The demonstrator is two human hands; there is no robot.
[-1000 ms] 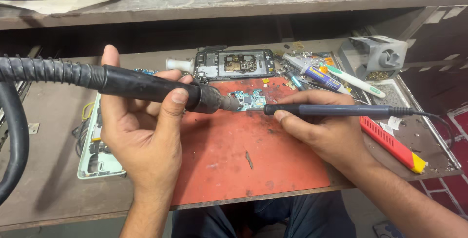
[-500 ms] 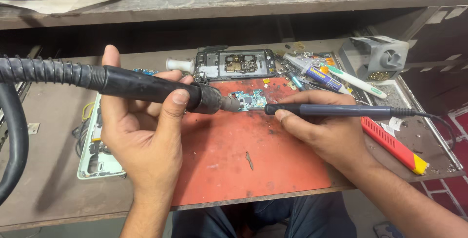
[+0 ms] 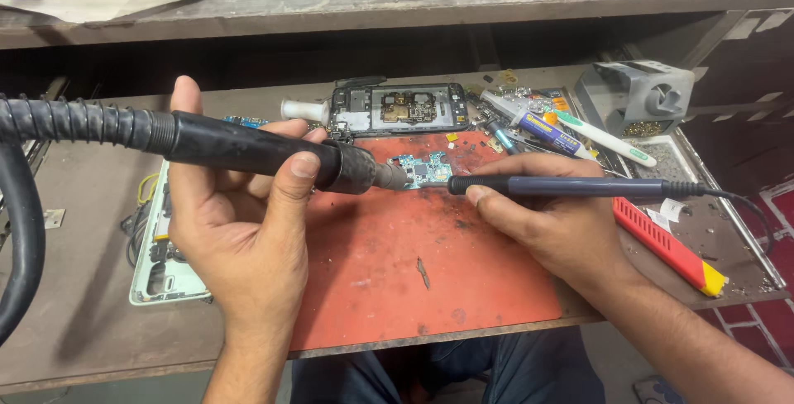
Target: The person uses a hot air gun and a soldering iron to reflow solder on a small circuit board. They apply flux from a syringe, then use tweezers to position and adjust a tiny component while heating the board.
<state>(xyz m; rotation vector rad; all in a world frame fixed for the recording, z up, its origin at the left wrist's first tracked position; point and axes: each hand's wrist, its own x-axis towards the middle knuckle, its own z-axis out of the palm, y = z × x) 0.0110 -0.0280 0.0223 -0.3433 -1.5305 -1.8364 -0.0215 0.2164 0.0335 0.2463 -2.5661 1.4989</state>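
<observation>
Left hand (image 3: 240,230) grips hot-air wand (image 3: 248,149); right hand (image 3: 554,222) pinches soldering iron (image 3: 571,187), both aimed at small circuit board (image 3: 420,170). Risk: too much heat could lift nearby parts, scorch red mat (image 3: 413,263).

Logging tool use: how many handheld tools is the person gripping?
2: a black hot-air wand in the left hand, and a slim soldering iron in the right hand. Both tips meet at the small circuit board.

Matt black plastic hot-air wand (image 3: 248,149) with a dull metal nozzle, at nine o'clock of the scorched, rough red rubber mat (image 3: 413,272) on worn wood.
</observation>
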